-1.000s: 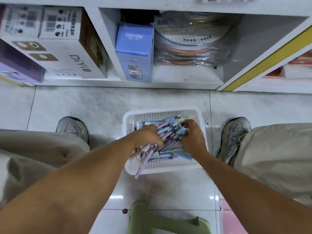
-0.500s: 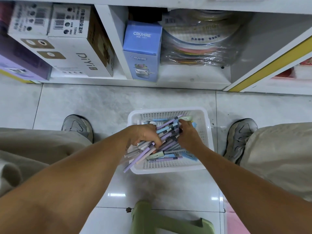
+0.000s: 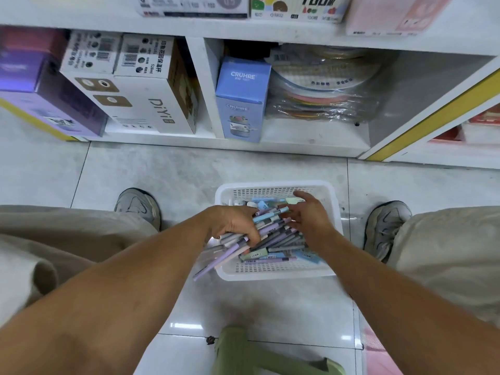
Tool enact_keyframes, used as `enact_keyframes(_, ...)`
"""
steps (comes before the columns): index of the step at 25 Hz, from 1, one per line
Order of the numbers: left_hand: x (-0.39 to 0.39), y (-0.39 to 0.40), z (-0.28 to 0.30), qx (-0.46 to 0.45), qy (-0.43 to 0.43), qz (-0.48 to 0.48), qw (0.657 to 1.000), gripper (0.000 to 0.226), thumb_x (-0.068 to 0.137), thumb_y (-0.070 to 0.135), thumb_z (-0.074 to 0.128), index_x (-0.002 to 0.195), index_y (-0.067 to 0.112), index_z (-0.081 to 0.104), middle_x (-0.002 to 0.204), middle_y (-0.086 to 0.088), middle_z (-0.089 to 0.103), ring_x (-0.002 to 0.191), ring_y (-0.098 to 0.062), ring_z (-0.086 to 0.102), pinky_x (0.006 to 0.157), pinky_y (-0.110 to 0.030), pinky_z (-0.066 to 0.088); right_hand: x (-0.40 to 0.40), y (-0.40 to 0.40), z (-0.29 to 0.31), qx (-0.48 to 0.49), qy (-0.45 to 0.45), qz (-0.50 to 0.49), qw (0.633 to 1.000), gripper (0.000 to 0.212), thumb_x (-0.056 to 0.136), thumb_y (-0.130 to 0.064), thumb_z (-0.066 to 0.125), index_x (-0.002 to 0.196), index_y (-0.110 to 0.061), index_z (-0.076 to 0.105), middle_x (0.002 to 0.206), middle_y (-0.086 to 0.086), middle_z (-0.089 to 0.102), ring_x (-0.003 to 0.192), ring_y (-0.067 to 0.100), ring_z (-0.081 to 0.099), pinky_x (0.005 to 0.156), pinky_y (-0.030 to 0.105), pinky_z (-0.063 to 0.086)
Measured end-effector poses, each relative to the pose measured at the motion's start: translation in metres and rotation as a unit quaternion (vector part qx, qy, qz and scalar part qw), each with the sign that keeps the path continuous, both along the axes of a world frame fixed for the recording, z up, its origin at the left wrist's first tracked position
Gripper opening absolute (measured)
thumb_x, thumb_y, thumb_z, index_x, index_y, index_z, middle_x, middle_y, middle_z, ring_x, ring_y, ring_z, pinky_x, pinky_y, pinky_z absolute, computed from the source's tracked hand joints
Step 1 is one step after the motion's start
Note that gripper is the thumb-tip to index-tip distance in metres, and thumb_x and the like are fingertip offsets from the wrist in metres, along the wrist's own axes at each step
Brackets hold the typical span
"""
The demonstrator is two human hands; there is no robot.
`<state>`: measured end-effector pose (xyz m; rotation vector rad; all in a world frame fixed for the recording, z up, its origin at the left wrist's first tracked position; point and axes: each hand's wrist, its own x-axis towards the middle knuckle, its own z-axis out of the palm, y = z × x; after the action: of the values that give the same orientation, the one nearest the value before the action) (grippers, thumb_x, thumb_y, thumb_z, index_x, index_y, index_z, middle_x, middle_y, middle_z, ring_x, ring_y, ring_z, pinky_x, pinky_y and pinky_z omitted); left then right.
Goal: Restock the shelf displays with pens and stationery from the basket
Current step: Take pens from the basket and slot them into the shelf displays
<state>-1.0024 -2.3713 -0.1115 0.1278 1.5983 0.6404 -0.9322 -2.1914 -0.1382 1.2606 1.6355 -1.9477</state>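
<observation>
Left hand [image 3: 238,226] now gripping a fuller pen bundle [image 3: 243,246] over basket [image 3: 273,274]; right hand [image 3: 311,220] released, fingers spread. Nearly ready for shelving.

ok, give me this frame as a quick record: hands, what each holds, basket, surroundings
left hand: left hand grips a bundle of pens, their ends sticking out past the basket's near-left corner
right hand: right hand open, fingers spread over the pens in the basket, holding nothing
basket: white basket on the floor between the feet, still holding loose pens
shelf: blue box and white boxes on the bottom shelf
foreground: green stool at the bottom edge
</observation>
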Motion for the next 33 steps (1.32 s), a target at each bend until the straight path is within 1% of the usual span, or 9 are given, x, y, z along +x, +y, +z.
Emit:
enact_keyframes(3,0.006,0.008,0.003,0.003,0.016,-0.009,1.0,0.063,0.061,0.003,0.074,0.12,0.013,0.056,0.109,-0.009,0.065,0.096,-0.026,0.066,0.072,-0.033,0.059,0.0,0.0,0.003,-0.026,-0.049,0.003,0.998,0.016,0.097,-0.021,0.048,0.103,-0.022,0.062,0.083,0.009,0.072,0.06,0.019,0.064,0.06,0.033,0.056)
enact_keyframes(8,0.0,0.017,0.007,0.026,-0.067,0.097,0.993,0.041,0.066,0.0,0.07,0.106,-0.008,0.063,0.087,-0.023,0.071,0.078,-0.035,0.07,0.076,-0.043,0.059,0.002,0.008,0.011,-0.05,0.036,-0.01,0.998,0.028,0.096,-0.036,0.058,0.103,-0.014,0.074,0.094,0.012,0.072,0.073,0.019,0.071,0.066,0.033,0.06)
enact_keyframes(11,-0.004,0.025,0.014,0.06,-0.108,0.14,0.982,0.027,0.07,-0.003,0.068,0.097,-0.001,0.065,0.082,-0.021,0.071,0.072,-0.032,0.07,0.07,-0.039,0.06,-0.01,0.014,0.025,-0.06,0.107,0.011,0.992,0.033,0.099,-0.039,0.053,0.109,-0.017,0.075,0.112,0.007,0.075,0.094,0.021,0.072,0.084,0.039,0.058)
enact_keyframes(17,0.003,0.036,0.002,0.047,-0.134,0.177,0.974,0.027,0.071,-0.005,0.068,0.098,0.001,0.067,0.083,-0.019,0.071,0.069,-0.028,0.07,0.071,-0.037,0.06,-0.013,0.017,0.021,-0.016,0.081,0.076,0.994,0.039,0.105,-0.029,0.041,0.109,-0.006,0.073,0.109,0.008,0.076,0.109,0.032,0.068,0.102,0.051,0.051)
enact_keyframes(20,0.003,0.043,-0.005,0.056,-0.106,0.211,0.97,0.022,0.07,-0.004,0.067,0.091,0.001,0.068,0.081,-0.019,0.07,0.068,-0.029,0.069,0.072,-0.038,0.06,-0.019,0.015,0.017,-0.067,0.085,-0.001,0.994,0.033,0.103,-0.035,0.048,0.109,-0.012,0.072,0.113,0.008,0.075,0.107,0.026,0.07,0.099,0.046,0.053)
enact_keyframes(22,0.001,0.044,-0.006,0.078,-0.083,0.271,0.956,0.019,0.069,-0.005,0.065,0.087,0.001,0.067,0.074,-0.019,0.069,0.063,-0.03,0.069,0.064,-0.035,0.058,-0.02,0.011,0.017,-0.099,0.092,-0.036,0.99,0.034,0.098,-0.047,0.055,0.102,-0.02,0.074,0.107,0.005,0.076,0.095,0.023,0.073,0.085,0.039,0.059)
enact_keyframes(27,0.003,0.04,-0.008,0.157,0.01,0.391,0.907,0.033,0.068,-0.008,0.067,0.099,0.004,0.065,0.079,-0.02,0.066,0.072,-0.032,0.068,0.068,-0.041,0.059,0.008,0.005,0.01,-0.17,0.091,0.143,0.971,0.05,0.093,-0.051,0.064,0.123,-0.011,0.068,0.12,0.024,0.069,0.108,0.036,0.068,0.09,0.041,0.056)
enact_keyframes(30,0.009,0.036,-0.01,0.163,0.051,0.47,0.866,0.033,0.07,-0.012,0.065,0.1,0.002,0.061,0.082,-0.02,0.063,0.072,-0.034,0.066,0.069,-0.046,0.059,0.019,-0.001,0.009,-0.263,0.074,0.232,0.933,0.045,0.087,-0.032,0.078,0.127,-0.017,0.063,0.126,0.023,0.066,0.117,0.041,0.064,0.099,0.049,0.054)
enact_keyframes(33,0.012,0.035,-0.01,0.179,0.051,0.546,0.817,0.035,0.073,-0.018,0.063,0.105,-0.004,0.058,0.084,-0.024,0.061,0.066,-0.034,0.066,0.063,-0.041,0.059,0.024,-0.014,0.007,-0.184,0.056,0.321,0.927,0.042,0.083,-0.01,0.08,0.121,-0.016,0.064,0.114,0.02,0.07,0.105,0.032,0.07,0.087,0.039,0.059)
